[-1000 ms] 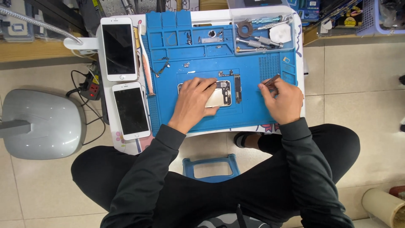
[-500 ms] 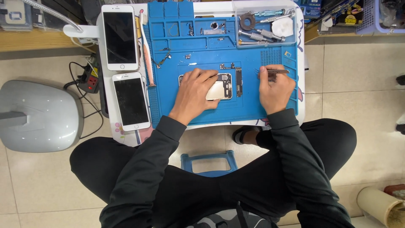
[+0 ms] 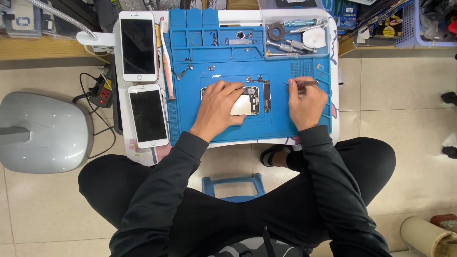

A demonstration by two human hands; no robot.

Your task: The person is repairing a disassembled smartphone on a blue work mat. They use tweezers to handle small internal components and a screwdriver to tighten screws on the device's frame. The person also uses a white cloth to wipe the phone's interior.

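Comparing with a second ago, not much has shifted: the left hand (image 3: 220, 107) is still pressed flat over the opened phone (image 3: 247, 101), fingers spread, pinning it to the blue silicone mat (image 3: 214, 57). The right hand (image 3: 304, 104) has drifted a little to the right, away from the phone's innards, and is pinched shut on thin metal tweezers (image 3: 304, 84) whose tips point left, back toward the phone. So it reads like a pause between picks rather than a new step. Whether the tips carry a screw or anything else I can't tell, too small from up here.

The phone's shell is pale and shiny, with a dark narrow board strip (image 3: 266, 96) just past the left fingertips. Beyond the right hand, a clear tray holds steel screwdrivers (image 3: 288, 46). Off to the left of the left hand, two white glass-fronted phones (image 3: 143, 81) lie flat on the desk (image 3: 333, 95).
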